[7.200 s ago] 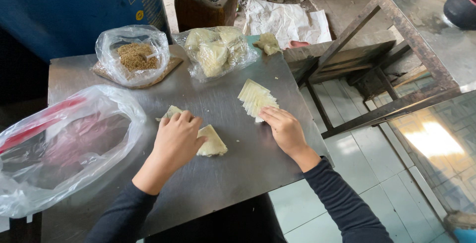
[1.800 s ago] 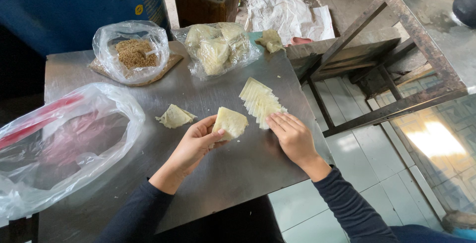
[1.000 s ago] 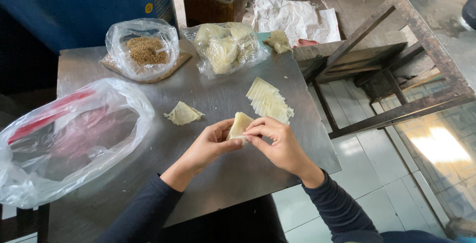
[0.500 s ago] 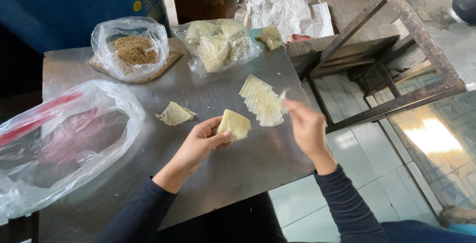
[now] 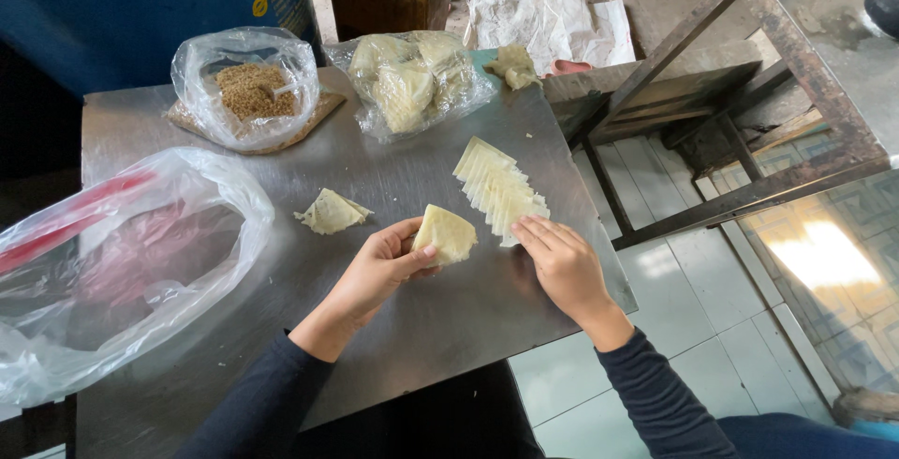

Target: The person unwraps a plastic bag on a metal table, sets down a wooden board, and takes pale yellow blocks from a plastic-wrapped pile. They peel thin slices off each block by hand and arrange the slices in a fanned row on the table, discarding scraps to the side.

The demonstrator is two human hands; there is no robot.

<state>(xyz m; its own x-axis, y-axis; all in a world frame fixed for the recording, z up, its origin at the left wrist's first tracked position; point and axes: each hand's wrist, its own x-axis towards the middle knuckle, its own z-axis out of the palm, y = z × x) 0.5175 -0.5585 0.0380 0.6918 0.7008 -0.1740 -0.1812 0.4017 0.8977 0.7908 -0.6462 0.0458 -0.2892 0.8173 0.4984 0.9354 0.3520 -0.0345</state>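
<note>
Item: folded wrapper (image 5: 446, 233), pale yellow, triangular. Location: near the front middle of the steel tabletop (image 5: 421, 318), lifted slightly off it, just left of the fanned stack.

Left hand (image 5: 375, 267): grip pinching the folded wrapper at its lower left edge, thumb on top.

Right hand (image 5: 562, 262): grip spread, fingers flat, tips touching the near end of the fanned stack of wrappers (image 5: 499, 189); holds nothing.

Also present: one finished folded piece (image 5: 330, 212) lying alone to the left; clear bag of brown filling (image 5: 245, 89) at the back; clear bag of pale sheets (image 5: 412, 80) beside it; large loose plastic bag (image 5: 112, 272) at far left.

Risk, as judged: the thin sheets likely stick together, so the flat fingers may drag several at once or push the stack toward the tabletop's right edge. The one-point pinch may let the fold spring open.
</note>
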